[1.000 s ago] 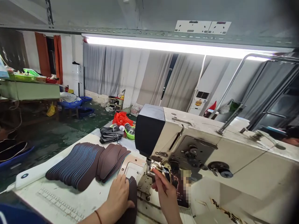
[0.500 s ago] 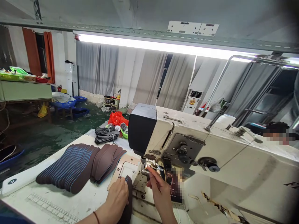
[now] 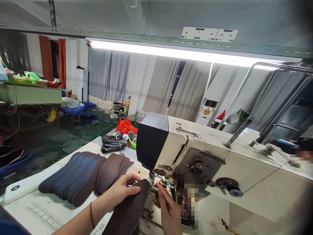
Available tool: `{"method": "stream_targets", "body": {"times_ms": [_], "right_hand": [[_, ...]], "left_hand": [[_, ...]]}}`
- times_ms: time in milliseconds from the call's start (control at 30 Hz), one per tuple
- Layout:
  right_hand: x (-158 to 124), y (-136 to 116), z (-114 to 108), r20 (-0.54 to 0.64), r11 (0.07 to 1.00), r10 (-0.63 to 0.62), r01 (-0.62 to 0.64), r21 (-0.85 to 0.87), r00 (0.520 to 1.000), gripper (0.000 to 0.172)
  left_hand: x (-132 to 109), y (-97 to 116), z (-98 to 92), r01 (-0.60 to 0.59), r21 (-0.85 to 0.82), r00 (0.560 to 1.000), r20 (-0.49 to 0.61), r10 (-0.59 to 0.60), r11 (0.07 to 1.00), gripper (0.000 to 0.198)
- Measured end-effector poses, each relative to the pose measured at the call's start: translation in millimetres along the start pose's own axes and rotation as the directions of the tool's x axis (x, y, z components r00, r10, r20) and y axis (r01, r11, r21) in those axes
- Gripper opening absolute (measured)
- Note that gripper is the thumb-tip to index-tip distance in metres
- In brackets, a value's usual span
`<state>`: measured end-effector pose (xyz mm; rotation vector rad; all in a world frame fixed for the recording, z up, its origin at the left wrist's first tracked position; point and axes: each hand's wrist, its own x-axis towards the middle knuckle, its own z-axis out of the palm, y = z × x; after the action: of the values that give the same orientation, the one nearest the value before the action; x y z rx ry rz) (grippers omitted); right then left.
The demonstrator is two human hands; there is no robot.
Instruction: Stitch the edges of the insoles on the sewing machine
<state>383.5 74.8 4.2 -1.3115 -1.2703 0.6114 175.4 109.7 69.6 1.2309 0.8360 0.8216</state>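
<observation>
Left hand (image 3: 123, 189) is pinching a dark piece (image 3: 129, 209) by the sewing machine (image 3: 205, 147), right hand (image 3: 168, 209) is curling half-closed, hold unclear; stacked pieces (image 3: 70, 178) are lying near, maybe finished

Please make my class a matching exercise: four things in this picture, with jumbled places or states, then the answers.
Things:
1. single dark brown sole-shaped piece
2. long row of dark brown sole-shaped pieces
3. crumpled red plastic bag
4. limp yellow plastic bag

Places or states:
A. fanned out, blue edges showing
B. below a pale green-fronted table
C. held in the left hand
D. next to a bright green basket

Pairs: 1-C, 2-A, 3-D, 4-B
</observation>
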Motion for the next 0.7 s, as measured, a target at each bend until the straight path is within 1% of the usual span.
{"method": "stream_targets", "body": {"times_ms": [33,100,200,333,433,633,700], "right_hand": [[0,0,1,-0.021,1.0,-0.004,0.005,0.013,1.0,0.048],[0,-1,1,-0.053,1.0,-0.011,0.012,0.024,0.999,0.046],[1,-2,1,-0.054,1.0,0.013,-0.012,0.009,0.998,0.048],[2,-5,-2,-0.017,0.998,-0.009,0.008,-0.057,1.0,0.05],[2,-7,-4,-0.008,0.997,-0.014,0.013,-0.077,1.0,0.049],[3,-6,-4,-0.019,0.993,-0.026,0.023,-0.119,0.999,0.052],[3,-6,-5,-0.008,0.991,-0.014,0.013,-0.134,1.0,0.051]], "left_hand": [[1,6,2.2,0.026,-0.087,0.999,0.03,-0.024,0.996,0.041],[5,11,8.9,0.047,-0.121,0.998,0.034,-0.044,0.992,0.042],[14,8,17.3,0.028,-0.098,1.0,-0.01,-0.029,0.995,0.038],[22,4,18.9,0.004,-0.046,0.998,-0.067,-0.008,0.999,0.035],[24,6,18.4,0.003,-0.02,0.997,-0.077,-0.004,1.0,0.034],[20,14,20.7,0.013,0.02,0.997,-0.081,-0.012,1.0,0.032],[19,15,20.8,0.017,0.02,0.997,-0.078,-0.016,1.0,0.032]]}}
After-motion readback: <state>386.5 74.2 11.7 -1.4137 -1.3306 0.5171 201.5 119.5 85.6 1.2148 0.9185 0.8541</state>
